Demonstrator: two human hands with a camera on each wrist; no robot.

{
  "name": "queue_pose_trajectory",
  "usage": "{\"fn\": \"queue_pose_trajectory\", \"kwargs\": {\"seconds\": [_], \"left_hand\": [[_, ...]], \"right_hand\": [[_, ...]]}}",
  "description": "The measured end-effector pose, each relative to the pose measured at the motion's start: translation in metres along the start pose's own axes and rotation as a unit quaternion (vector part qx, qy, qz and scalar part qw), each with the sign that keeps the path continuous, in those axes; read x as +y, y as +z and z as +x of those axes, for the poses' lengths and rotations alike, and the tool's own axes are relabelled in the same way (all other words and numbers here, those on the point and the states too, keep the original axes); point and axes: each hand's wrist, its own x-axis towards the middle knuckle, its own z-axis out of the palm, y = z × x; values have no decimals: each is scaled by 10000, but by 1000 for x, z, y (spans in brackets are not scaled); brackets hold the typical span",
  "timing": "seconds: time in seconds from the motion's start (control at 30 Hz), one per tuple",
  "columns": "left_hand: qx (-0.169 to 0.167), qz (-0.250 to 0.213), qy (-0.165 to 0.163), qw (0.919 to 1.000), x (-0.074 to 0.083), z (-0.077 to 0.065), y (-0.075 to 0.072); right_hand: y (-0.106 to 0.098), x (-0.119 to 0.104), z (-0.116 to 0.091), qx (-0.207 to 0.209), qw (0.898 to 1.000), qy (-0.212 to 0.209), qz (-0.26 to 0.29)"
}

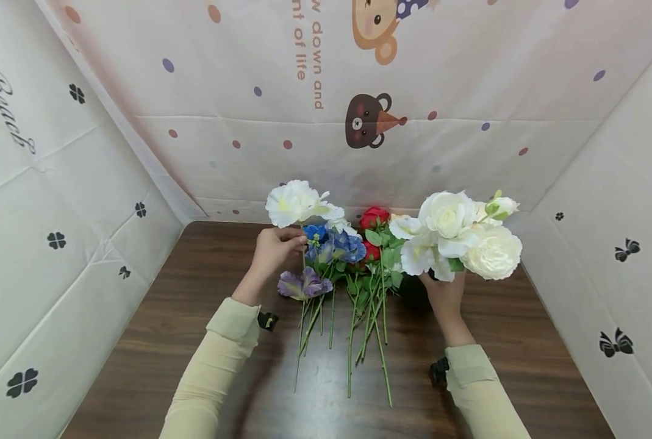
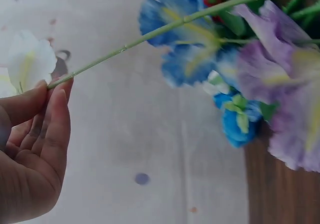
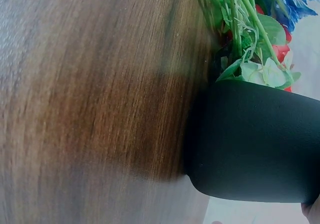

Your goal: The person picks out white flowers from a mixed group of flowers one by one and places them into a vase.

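Between thumb and fingertips, my left hand (image 1: 271, 250) pinches the thin green stem (image 2: 125, 47) of a white artificial flower (image 1: 294, 203), just below its bloom. The flower is raised at the left, its stem slanting over blue flowers (image 2: 190, 31) and a purple flower (image 2: 295, 78) in the left wrist view. At the right, my right hand (image 1: 447, 297) holds the side of a black vase (image 3: 255, 144); most of its fingers are hidden behind vase and blooms. Several white flowers (image 1: 447, 216) and a pale bud (image 1: 502, 206) stand in the vase.
Red roses (image 1: 373, 217) and other artificial flowers lie mid-table, their long green stems (image 1: 383, 366) pointing toward me. The brown wooden table (image 1: 155, 341) is bordered by printed white cloth walls (image 1: 238, 164) at the back and both sides.
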Motion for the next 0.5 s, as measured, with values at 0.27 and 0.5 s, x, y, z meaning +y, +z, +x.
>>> {"fn": "queue_pose_trajectory", "kwargs": {"seconds": [0.27, 0.5], "left_hand": [[394, -111, 924, 9949, 33, -10, 18], [329, -892, 2198, 9709, 55, -17, 34]], "right_hand": [[0, 2, 1, -6, 10000, -52, -6], [0, 1, 1, -43, 9998, -122, 157]]}}
